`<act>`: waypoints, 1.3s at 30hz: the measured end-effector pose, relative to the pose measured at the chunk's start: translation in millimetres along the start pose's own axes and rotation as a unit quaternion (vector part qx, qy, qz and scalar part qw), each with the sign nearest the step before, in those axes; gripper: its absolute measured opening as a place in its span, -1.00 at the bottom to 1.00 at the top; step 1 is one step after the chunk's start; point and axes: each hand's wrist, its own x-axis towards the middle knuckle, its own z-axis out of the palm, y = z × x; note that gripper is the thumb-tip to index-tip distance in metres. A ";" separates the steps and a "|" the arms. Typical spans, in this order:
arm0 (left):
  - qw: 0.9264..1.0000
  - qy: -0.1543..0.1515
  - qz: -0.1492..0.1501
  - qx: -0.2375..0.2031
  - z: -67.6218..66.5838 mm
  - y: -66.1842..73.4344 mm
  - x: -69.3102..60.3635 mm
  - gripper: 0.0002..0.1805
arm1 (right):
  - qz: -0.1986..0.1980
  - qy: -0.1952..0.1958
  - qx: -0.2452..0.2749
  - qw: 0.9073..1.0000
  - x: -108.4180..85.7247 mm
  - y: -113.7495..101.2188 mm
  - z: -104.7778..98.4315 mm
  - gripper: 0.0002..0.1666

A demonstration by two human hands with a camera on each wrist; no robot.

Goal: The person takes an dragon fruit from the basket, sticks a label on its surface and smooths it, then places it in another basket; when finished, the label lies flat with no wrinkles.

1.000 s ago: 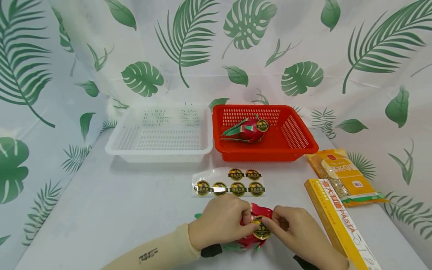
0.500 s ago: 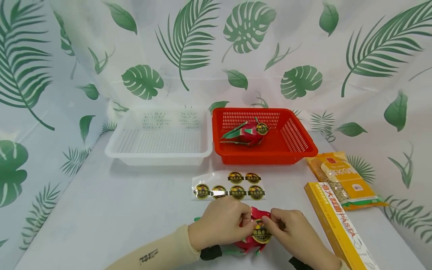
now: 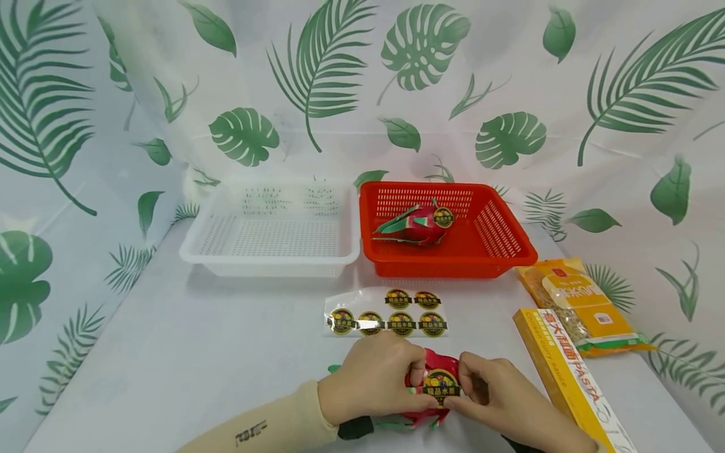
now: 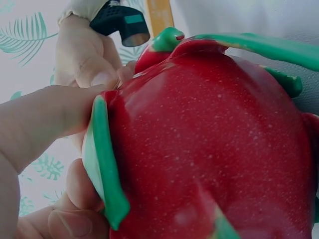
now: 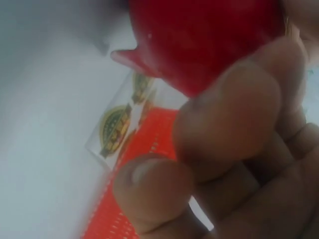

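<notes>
A glossy red dragon fruit [image 3: 441, 358] with green-tipped scales lies at the table's front, partly hidden by both hands. My left hand [image 3: 376, 377] grips it from the left, fingers curled against its side, as the left wrist view also shows. A round black-and-gold sticker [image 3: 442, 385] faces up over the fruit. The left thumb tip meets the sticker's lower left edge. My right hand [image 3: 498, 393] pinches the lower right edge with its thumb, its other fingers curled beside the red skin [image 5: 209, 40]. Whether the whole sticker touches the fruit cannot be seen.
Behind the hands lies a sheet of several stickers [image 3: 362, 299]. A white basket [image 3: 269, 257] stands at the back left, beside a red basket [image 3: 447, 267] with another stickered dragon fruit [image 3: 421, 229]. A pasta box [image 3: 566, 377] and an orange food bag [image 3: 608, 324] lie at right.
The right thumb has slid from the sticker's upper right to its lower edge. The left thumb has also dropped lower, and more of the sticker's face shows. The baskets stay in place.
</notes>
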 end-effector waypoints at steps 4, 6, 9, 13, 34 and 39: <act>1.000 0.005 0.004 -0.009 1.5 -0.8 0.1 -0.50 | -0.002 -0.012 0.006 1.000 1.3 3.1 -2.7 -0.53; 1.000 0.005 0.009 -0.015 2.5 -2.3 -0.8 -0.51 | -0.007 -0.019 0.012 1.000 1.7 4.8 -4.2 -0.54; 1.000 0.007 0.010 -0.023 3.9 -6.5 -4.5 -0.51 | -0.025 -0.025 0.029 0.999 1.6 7.6 -6.5 -0.58; 0.999 0.032 -0.006 -0.028 6.9 -11.2 -14.6 -0.32 | -0.033 -0.031 0.056 0.997 0.3 11.0 -9.7 -0.66; 0.998 -0.034 0.001 0.058 3.0 -5.1 -8.5 -0.03 | 0.176 0.034 0.304 0.936 71.7 61.1 -77.7 -0.29; 0.997 -0.056 -0.008 0.057 -1.6 -1.9 -5.8 -0.08 | 0.184 0.060 0.330 0.924 91.8 76.8 -84.6 -0.25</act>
